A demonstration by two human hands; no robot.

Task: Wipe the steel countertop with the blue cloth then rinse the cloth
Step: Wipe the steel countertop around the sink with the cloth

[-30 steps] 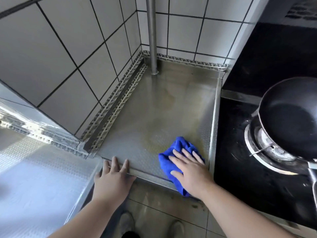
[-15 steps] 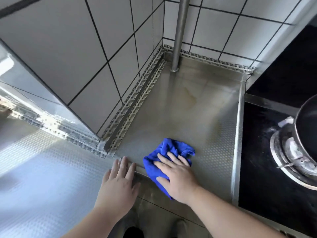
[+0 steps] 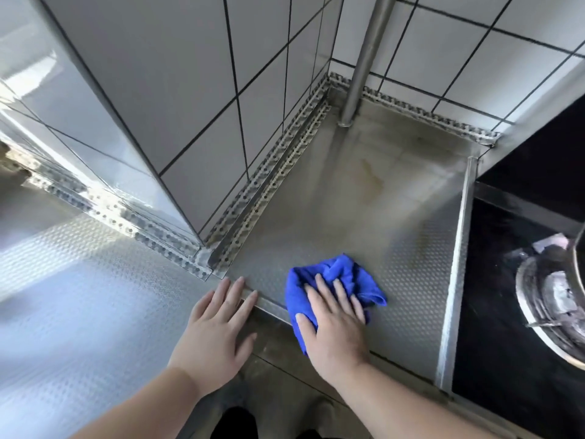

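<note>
Wiping step: right hand (image 3: 335,324) flat, fingers apart, pressing blue cloth (image 3: 332,280) onto worktop (image 3: 364,217); left hand (image 3: 218,331) open beside. Next, probably pushing toward stains ahead.

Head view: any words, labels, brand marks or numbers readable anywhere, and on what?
None: no readable text shows anywhere in this view.
The blue cloth, steel countertop, wall tiles, steel pipe and stove burner show no print.
The pale scrap by the burner is too blurred to tell.
</note>
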